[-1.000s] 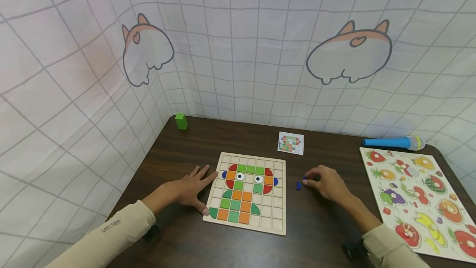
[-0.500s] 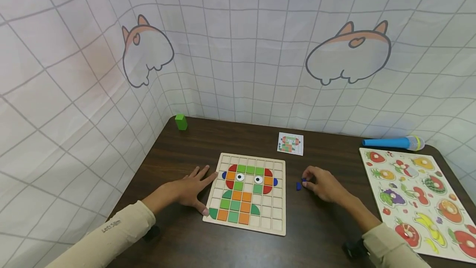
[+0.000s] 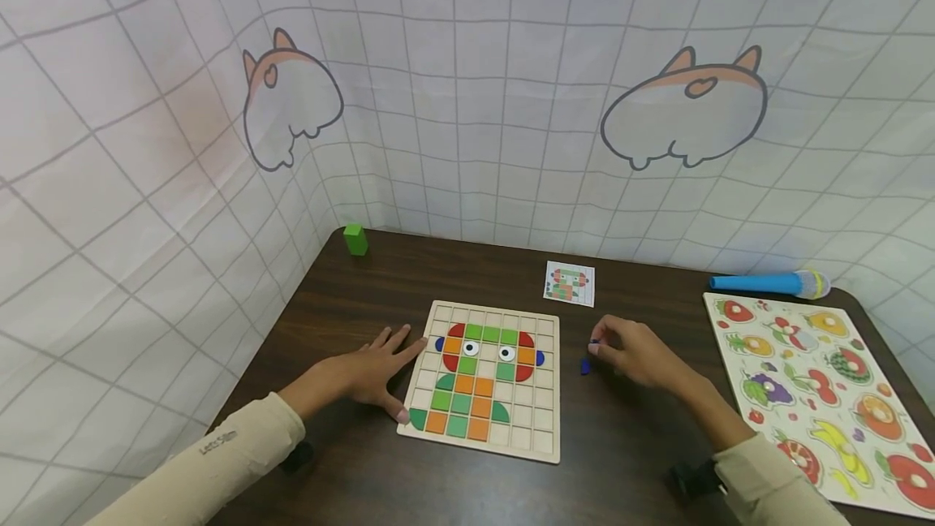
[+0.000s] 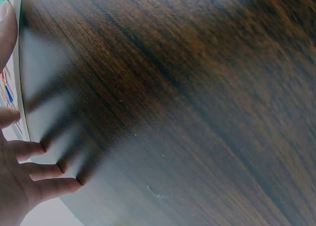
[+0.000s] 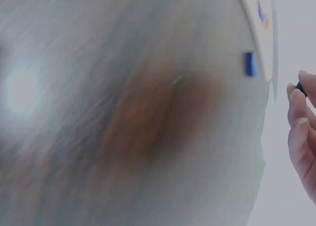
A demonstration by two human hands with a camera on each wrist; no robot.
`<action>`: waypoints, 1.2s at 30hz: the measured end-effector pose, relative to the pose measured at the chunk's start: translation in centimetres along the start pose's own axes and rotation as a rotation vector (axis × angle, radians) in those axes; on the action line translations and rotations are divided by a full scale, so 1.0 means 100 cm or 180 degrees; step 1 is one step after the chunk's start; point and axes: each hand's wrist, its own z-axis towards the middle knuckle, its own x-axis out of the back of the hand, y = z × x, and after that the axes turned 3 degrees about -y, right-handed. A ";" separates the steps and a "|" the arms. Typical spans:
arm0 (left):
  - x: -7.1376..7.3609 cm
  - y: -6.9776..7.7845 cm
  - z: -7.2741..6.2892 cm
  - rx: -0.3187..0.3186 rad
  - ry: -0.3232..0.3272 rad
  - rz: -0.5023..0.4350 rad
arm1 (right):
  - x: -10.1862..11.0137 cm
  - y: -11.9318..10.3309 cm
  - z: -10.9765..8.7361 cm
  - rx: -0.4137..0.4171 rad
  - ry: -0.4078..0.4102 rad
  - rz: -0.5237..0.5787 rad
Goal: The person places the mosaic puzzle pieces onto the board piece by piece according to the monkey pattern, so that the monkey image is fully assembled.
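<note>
A wooden grid board (image 3: 523,438) lies on the dark table, with red, green, orange and blue pieces and two eye tiles forming an animal figure. My left hand (image 3: 376,373) is spread flat beside its left edge, fingers straight, the thumb touching the lower left corner. To the right of the board, my right hand (image 3: 637,354) pinches a small blue piece (image 5: 300,89) between thumb and fingertips, mostly hidden by them. Just below those fingertips, a second blue piece (image 3: 585,367) lies on the table; the right wrist view shows this too.
A small pattern card (image 3: 569,283) lies behind the board. At the right are a fruit puzzle board (image 3: 789,347) and a blue toy microphone (image 3: 760,284). A green block (image 3: 355,239) stands at the far left corner. A white grid-patterned curtain (image 3: 467,104) surrounds the table.
My right hand has lifted the small blue piece slightly up from beside the other blue piece. My left hand has stayed by the board.
</note>
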 end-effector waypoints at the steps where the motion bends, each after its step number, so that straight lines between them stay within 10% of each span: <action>1: 0.000 -0.001 0.000 0.0009 -0.0007 0.0014 | 0.000 -0.005 0.002 0.0048 -0.0042 0.0084; 13: 0.002 -0.001 -0.004 -0.0086 0.0007 -0.0057 | -0.034 -0.067 0.036 0.0739 -0.0384 0.0534; 36: 0.002 -0.002 -0.006 -0.0145 0.0033 -0.0030 | -0.134 -0.157 0.085 0.0874 -0.1035 0.0453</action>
